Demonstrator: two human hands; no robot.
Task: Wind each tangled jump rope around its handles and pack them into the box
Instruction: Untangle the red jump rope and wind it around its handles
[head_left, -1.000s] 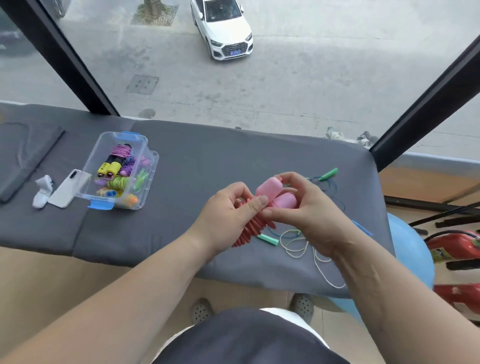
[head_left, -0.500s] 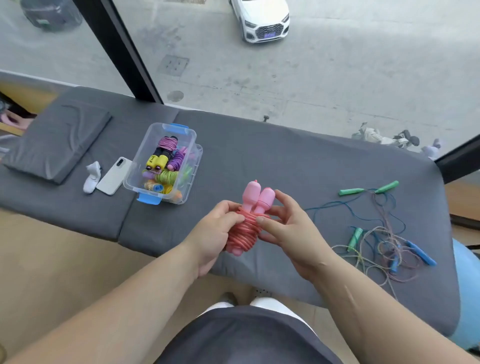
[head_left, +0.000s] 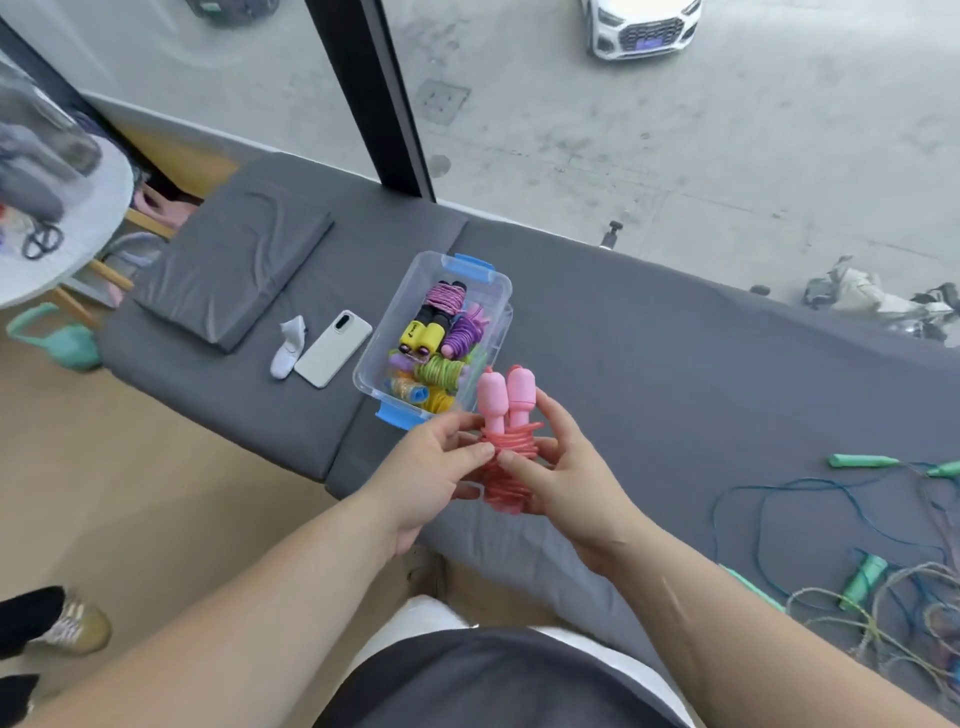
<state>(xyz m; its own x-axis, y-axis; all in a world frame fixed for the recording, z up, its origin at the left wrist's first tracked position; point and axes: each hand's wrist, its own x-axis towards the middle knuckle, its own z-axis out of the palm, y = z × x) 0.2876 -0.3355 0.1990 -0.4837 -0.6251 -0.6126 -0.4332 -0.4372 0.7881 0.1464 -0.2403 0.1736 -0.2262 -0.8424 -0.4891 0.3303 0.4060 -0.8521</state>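
The pink jump rope (head_left: 506, 402) has come closer to the clear box (head_left: 500, 285) since half a second ago. Its two handles now stand upright just beside the box's near right corner. The dark print on the yellow handles (head_left: 423, 335) inside the box is too small to read. The left hand (head_left: 431, 480) pinches the wound cord between thumb and fingertips. The right hand (head_left: 569, 480) curls round the coils from the other side, thumb pressed on them. Tangled ropes (head_left: 883, 597) lie well right of the box, and a white phone (head_left: 333, 349) lies just left of it.
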